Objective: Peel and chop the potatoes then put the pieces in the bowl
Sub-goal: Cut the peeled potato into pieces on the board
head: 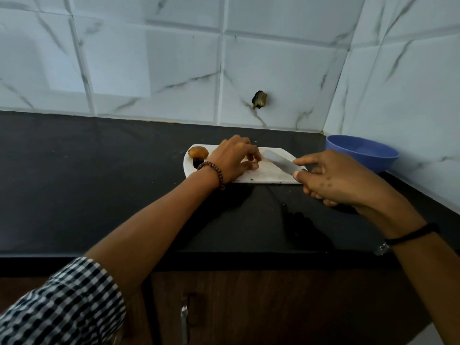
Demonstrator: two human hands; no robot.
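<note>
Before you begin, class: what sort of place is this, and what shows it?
Probably a home kitchen: a dark countertop set against a tiled wall, a white cutting board with a potato on it, and a knife over the board.

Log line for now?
right hand: grips knife over cutting board | left hand: curled on board, grasp hidden | potato: whole, board's left end | blue bowl: far right

Blue bowl [363,153], white cutting board [261,176], black counter [99,183], checked black-and-white sleeve [62,302], grey-veined white tiles [174,58].
</note>
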